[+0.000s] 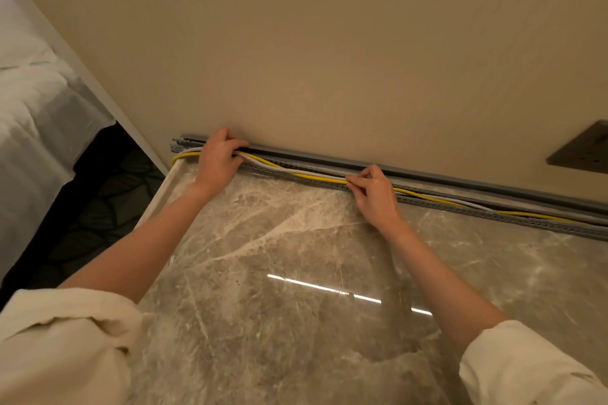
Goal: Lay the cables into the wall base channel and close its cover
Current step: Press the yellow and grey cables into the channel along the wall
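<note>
Cables risk springing out: your left hand (218, 159) grips the yellow cable (316, 178), right hand (373, 192) pinches it; between them it rides above the channel (427, 197).

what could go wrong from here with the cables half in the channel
1. The yellow cable rides over the channel's perforated front lip between the hands; closing the cover there could pinch it.
2. Past the left hand the yellow and white cable ends curve out of the channel's open end, so they may spring back out.
3. The right hand only pinches the yellow cable; letting go could let the bundle lift.
</note>
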### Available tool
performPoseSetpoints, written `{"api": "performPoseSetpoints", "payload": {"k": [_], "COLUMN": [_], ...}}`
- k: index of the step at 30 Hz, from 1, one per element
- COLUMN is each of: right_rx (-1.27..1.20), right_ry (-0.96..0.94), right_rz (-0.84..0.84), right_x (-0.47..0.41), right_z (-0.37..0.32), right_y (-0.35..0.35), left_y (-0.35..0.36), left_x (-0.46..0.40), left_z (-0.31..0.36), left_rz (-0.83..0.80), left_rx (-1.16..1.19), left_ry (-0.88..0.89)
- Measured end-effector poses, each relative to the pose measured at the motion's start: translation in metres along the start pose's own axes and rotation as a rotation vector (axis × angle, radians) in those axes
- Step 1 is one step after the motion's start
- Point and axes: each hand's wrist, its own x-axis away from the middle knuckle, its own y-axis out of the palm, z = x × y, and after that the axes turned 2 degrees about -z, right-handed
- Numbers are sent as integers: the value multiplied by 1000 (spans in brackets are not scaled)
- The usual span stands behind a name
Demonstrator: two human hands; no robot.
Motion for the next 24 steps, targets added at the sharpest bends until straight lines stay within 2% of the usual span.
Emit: {"api": "performPoseSetpoints", "payload": {"k": [5,10,15,19,24], "right_rx": [-80,-120,-29,40,105], "right_ry": [74,78,-5,55,-172], "right_rz": [27,41,46,38,-14], "right_x": [-1,-1,11,18,2], "right_z": [-2,1,0,-11,-45], "right_y": [3,0,4,13,28], "left_y": [-14,-13,-5,-3,0], "left_x": [-3,1,3,7,14], "left_z": [-3,-6,-9,-10,-13], "left_rz": [-5,37,10,22,-58], "left_rx": [178,108,44,13,-134], "left_ry": [-3,79,64,65,222]}}
